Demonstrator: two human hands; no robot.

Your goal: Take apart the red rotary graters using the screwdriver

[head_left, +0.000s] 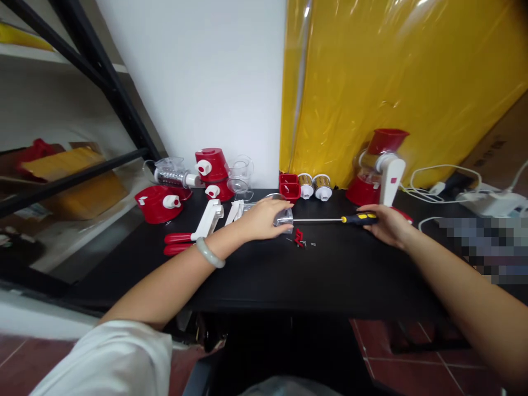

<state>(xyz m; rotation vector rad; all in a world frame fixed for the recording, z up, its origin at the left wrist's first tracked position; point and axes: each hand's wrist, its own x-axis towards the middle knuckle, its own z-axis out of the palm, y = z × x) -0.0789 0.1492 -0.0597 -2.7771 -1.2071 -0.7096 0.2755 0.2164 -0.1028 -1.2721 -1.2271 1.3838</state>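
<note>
My left hand (266, 219) is closed over a clear plastic part (285, 221) on the black table. In my right hand (385, 224) is the handle of a black-and-yellow screwdriver (358, 219). Its long shaft runs left, and the tip meets the clear part beside my left fingers; the exact contact is hidden. Just in front lie small red pieces (298, 237) and a few tiny metal screws (313, 244). Left of my left hand are white crank handles with red grips (178, 238).
Behind stand red bases (159, 204), a clear housing (240, 175), a red hopper (289, 187) and metal grater drums (322, 187). An assembled rotary grater (377, 168) stands at the back right, near white cables and a power strip (495, 202). A black shelf frame (99, 71) rises at left.
</note>
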